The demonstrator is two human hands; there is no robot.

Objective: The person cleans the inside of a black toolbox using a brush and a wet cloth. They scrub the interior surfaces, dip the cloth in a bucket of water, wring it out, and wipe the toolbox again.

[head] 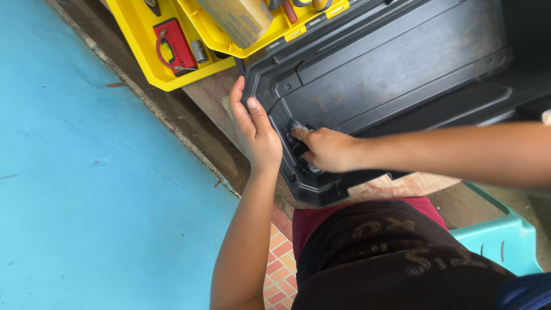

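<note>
Head view looks straight down on a large black plastic lid [396,69] that lies open, inner side up, and everything here is placed from it. The right hand [327,150] sits curled inside the lid's near corner, its fingers closed around a small dark brush-like thing [298,131] with pale bristles showing just past the knuckles; what exactly it is cannot be told. The left hand [255,132] lies flat along the lid's outer rim at the same corner, fingers straight and together, thumb resting on the rim's edge, pressing against it and holding nothing.

The lid's hollow is bare ribbed plastic with a dusty sheen. Beyond the lid's far corner stand two yellow trays. The lower yellow tray [140,49] holds a red tool [175,46] with a looped cord and a small metal socket [199,51]. The upper yellow tray [270,34] overlaps it and carries a tan cardboard box [235,20] and some tool handles.

To the left of the lid a strip of brown concrete ledge [189,123] runs diagonally, then a wide blue floor [86,189]. Near the lid's right end stands a pale green plastic stool [505,238].
</note>
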